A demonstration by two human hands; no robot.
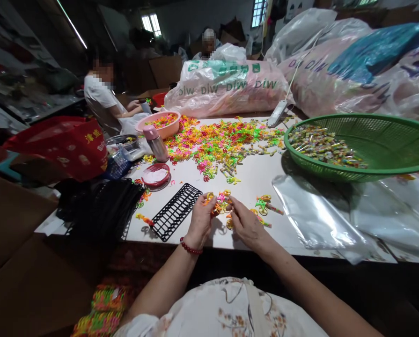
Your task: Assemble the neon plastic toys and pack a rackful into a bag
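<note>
My left hand, with a red bead bracelet at the wrist, is closed on a small plastic toy bicycle in yellow, pink and orange. From the other side, my right hand pinches the same toy with thumb and forefinger. Its exact parts are partly hidden by the fingers. Beside my left hand lies a black plastic rack with rows of slots, an orange and yellow toy at its near left corner. More toy bicycles, some with slim candy-like tubes, lie to the right of my right hand.
A loose heap of bright toy parts covers the table's middle. A green basket of small tubes and clear plastic bags lie right. Left are a red dish, a flask and stacked black racks. A co-worker sits beyond.
</note>
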